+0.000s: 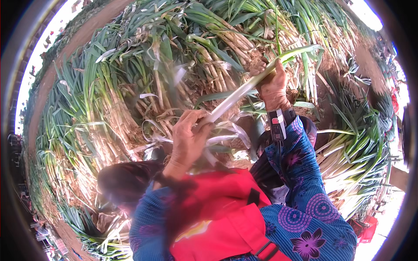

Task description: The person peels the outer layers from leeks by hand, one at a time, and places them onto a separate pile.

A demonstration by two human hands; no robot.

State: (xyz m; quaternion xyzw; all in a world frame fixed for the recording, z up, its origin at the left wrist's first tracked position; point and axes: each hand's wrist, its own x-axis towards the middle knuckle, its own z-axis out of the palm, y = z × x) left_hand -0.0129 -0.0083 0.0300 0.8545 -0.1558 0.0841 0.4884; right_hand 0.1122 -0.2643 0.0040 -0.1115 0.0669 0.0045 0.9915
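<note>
The left hand (188, 138) curls its fingers around the smooth white end of a leek (233, 98), while the right hand (273, 87) grips its greener part; it slants between them, above heaped leeks (111, 106) with dry, stringy bases. The red apron's (241, 219) pale-yellow print (197, 229) is too blurred to read.

Slim leek (233, 97), white to green, held aslant
Its smooth white shank rises from your left hand (187, 135), up and rightward to your right hand (274, 87), turning pale green there; the green leaf end (300, 52) juts out beyond it.
</note>
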